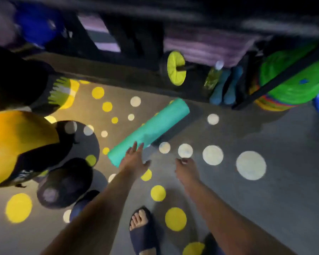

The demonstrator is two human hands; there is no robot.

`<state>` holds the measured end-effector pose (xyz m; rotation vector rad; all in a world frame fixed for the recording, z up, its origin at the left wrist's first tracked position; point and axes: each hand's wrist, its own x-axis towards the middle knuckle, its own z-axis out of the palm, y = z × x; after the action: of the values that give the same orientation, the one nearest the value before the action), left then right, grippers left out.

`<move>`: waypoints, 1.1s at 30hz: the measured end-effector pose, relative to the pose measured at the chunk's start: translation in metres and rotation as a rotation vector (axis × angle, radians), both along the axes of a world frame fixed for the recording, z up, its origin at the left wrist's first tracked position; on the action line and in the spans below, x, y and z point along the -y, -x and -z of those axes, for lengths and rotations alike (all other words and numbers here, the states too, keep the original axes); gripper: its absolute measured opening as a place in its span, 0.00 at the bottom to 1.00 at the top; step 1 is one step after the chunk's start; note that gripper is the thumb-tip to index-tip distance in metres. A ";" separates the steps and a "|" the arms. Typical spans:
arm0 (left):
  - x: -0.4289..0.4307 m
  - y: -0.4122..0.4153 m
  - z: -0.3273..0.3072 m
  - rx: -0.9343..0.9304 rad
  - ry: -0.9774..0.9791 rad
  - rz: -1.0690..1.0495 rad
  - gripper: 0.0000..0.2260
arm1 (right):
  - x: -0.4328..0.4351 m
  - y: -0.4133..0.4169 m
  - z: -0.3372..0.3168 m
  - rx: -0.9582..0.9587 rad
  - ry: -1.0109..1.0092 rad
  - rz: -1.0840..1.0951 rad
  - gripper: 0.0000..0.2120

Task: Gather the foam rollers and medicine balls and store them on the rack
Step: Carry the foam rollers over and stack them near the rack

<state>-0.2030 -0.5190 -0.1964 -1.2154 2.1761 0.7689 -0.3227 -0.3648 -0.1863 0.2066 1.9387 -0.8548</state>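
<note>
Rack (281, 76), top of frame: I see yellow-hubbed wheel (175, 68) and blue dumbbells (226, 87) on low shelf. Teal foam roller (155, 127), smooth cylinder, lies diagonal on floor, centre. Left hand (134, 161) flat, straight fingers touching roller's lower end. Right hand (186, 170) loosely curled, holding nothing. Medicine balls (17, 140) crowd left edge. Spotted floor (274, 208) open at right.

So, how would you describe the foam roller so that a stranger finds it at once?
Find the dark rack along the top of the view, then the grey dotted floor in front of it. The foam roller lies there at a slant, its near end by the left hand. It is the only long teal cylinder; its neighbours are round balls and a yellow wheel.
</note>
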 end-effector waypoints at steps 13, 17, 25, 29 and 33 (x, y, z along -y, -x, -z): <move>0.034 -0.102 0.118 -0.009 -0.237 -0.424 0.56 | 0.044 -0.087 0.128 0.057 0.017 -0.122 0.32; -0.037 -0.147 0.001 -0.299 -0.579 -0.979 0.42 | 0.049 -0.111 -0.007 0.124 -0.018 -0.129 0.38; -0.054 -0.205 -0.338 -0.646 -0.926 -1.136 0.34 | 0.103 -0.157 -0.335 -0.055 0.071 -0.590 0.46; -0.007 -0.211 -0.469 -0.819 -0.817 -1.148 0.27 | 0.170 -0.166 -0.460 -0.282 0.273 -0.839 0.55; 0.048 -0.200 -0.564 -0.960 -0.715 -1.109 0.32 | 0.218 -0.170 -0.591 -0.546 0.418 -1.025 0.59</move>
<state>-0.0030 -0.5672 0.3677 -1.7580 1.2326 2.7210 -0.1522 -0.5825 0.4051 -1.2748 1.9062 -0.5909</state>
